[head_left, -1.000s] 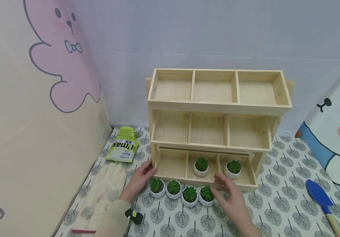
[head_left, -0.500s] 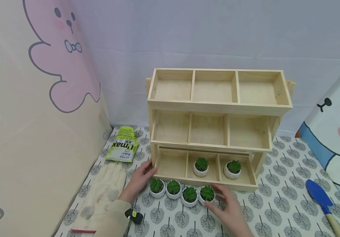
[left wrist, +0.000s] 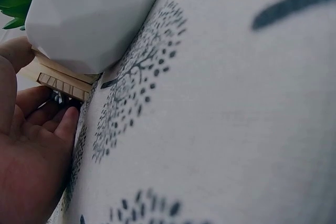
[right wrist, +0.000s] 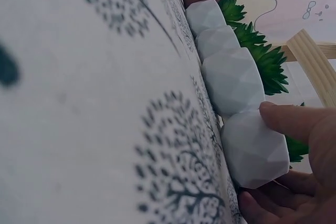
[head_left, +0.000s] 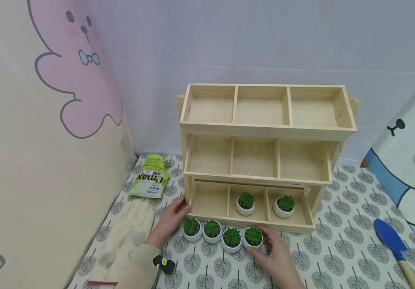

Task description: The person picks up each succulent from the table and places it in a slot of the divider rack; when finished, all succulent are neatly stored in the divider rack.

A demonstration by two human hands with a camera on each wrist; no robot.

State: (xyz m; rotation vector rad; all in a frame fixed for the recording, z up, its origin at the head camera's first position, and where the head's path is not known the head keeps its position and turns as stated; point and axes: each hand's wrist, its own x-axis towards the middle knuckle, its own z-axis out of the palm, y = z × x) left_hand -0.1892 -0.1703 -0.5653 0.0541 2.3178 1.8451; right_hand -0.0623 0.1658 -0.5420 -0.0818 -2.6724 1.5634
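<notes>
My right hand [head_left: 275,253] has its thumb and fingers around the rightmost potted succulent [head_left: 253,237] of a short row on the table. The right wrist view shows the thumb at the rim of its white faceted pot [right wrist: 255,150], with fingers on the opposite side. My left hand [head_left: 171,220] grips the left end of the bottom tray [head_left: 209,200] of a pale wooden tiered shelf [head_left: 268,131]. In the left wrist view, the thumb lies on one side of the wood, with curled fingers on the other. Another white pot [left wrist: 94,19] looms close above that hand.
Two more succulents stand in the tray's middle compartment [head_left: 245,204] and right compartment [head_left: 284,206]. A green and white packet [head_left: 150,178] and pale gloves [head_left: 124,237] lie at left. A blue trowel [head_left: 389,237] lies at right on the tree-print cloth [head_left: 341,257].
My right hand has moved left and down from above the tray's front edge and closed around the rightmost succulent's pot. The left hand has stayed at the shelf.
</notes>
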